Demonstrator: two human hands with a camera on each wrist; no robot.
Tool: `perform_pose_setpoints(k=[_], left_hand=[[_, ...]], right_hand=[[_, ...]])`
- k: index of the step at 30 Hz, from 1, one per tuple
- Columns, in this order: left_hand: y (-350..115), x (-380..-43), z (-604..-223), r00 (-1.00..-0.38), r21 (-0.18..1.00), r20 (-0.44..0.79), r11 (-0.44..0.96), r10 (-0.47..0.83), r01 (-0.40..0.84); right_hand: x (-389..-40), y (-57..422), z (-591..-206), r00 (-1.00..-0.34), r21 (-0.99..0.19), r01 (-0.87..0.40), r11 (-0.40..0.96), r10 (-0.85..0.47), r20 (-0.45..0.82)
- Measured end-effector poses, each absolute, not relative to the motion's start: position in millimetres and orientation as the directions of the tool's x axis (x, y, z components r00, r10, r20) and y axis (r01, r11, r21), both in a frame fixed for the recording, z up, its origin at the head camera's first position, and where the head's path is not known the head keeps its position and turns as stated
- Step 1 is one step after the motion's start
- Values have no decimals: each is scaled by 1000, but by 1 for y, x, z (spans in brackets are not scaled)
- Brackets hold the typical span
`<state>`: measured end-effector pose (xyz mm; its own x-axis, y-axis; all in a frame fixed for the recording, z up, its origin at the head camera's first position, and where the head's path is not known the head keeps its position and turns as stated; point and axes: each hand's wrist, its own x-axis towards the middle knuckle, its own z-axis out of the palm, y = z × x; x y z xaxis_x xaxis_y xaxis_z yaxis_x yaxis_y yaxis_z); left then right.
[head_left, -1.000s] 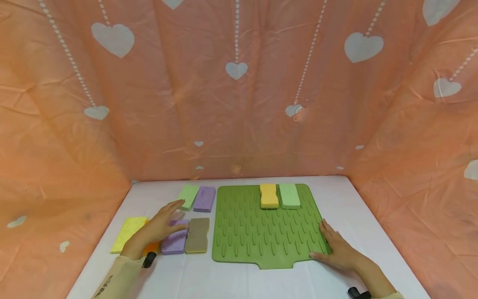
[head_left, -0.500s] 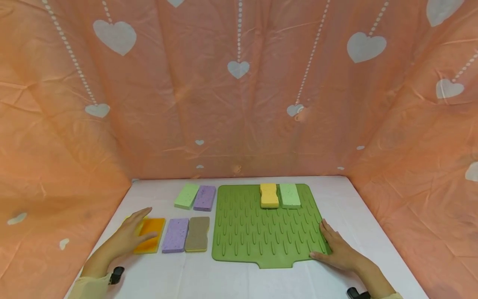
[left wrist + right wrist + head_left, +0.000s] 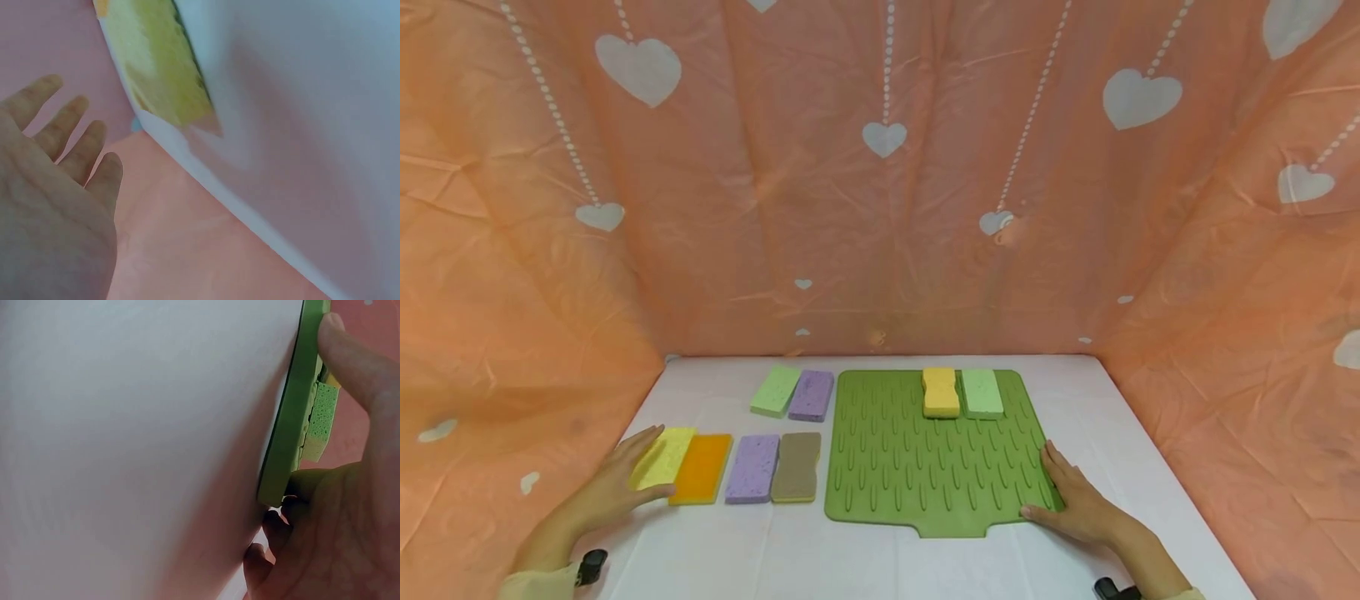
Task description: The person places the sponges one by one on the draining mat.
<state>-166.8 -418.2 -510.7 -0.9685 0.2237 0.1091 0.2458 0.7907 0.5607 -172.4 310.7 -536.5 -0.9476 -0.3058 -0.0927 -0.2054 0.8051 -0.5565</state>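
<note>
In the head view my left hand point(image 3: 610, 492) is spread above the left side of a bright yellow sponge point(image 3: 664, 457). The left wrist view shows its fingers point(image 3: 74, 119) loosely extended, apart from the yellow sponge point(image 3: 156, 62) and holding nothing. Beside that sponge lies an orange one point(image 3: 700, 469). My right hand point(image 3: 1078, 504) rests at the near right corner of a ribbed green mat point(image 3: 910, 467), thumb on its near edge and fingers along its right side. On the mat's far part sit a wavy-sided yellow sponge point(image 3: 941, 392) and a light green sponge point(image 3: 982, 393).
Left of the mat lie a purple sponge point(image 3: 752, 468) and a grey-topped sponge point(image 3: 797, 467). Farther back are a green sponge point(image 3: 776, 391) and another purple sponge point(image 3: 811, 395). A white cloth covers the table point(image 3: 775, 558); orange heart-patterned curtains point(image 3: 880, 250) enclose three sides.
My left hand has moved left and nearer me, from over the purple and orange sponges to the bright yellow sponge. The right hand stays at the mat's corner. The sponges have not moved.
</note>
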Motion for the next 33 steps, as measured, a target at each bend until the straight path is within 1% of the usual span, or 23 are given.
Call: perform_pose_setpoints(k=[4,10,17,21,24,33], left_hand=[[-425,-168,-512,-967,557,93,793,236,247],[-431,-168,-514,-975,565,19,802,221,193],[-435,-172,-512,-977,680,-86,728,197,87],[-435,-178,-513,-977,674,-110,736,183,62],[-435,-181,-515,-977,653,-101,754,187,77],[-439,-186,-513,-972,640,-107,763,209,93]], right_hand=[[-173,311,-539,-948,-567,-208,797,-306,-82],[-172,313,-541,-947,-581,-240,777,-320,-37],[-171,312,-539,-947,-559,-230,796,-316,-61],[-172,312,-537,-947,-555,-231,799,-315,-58],[-172,312,-537,-948,-556,-234,797,-314,-51],[-171,311,-536,-948,-559,-234,795,-314,-49]])
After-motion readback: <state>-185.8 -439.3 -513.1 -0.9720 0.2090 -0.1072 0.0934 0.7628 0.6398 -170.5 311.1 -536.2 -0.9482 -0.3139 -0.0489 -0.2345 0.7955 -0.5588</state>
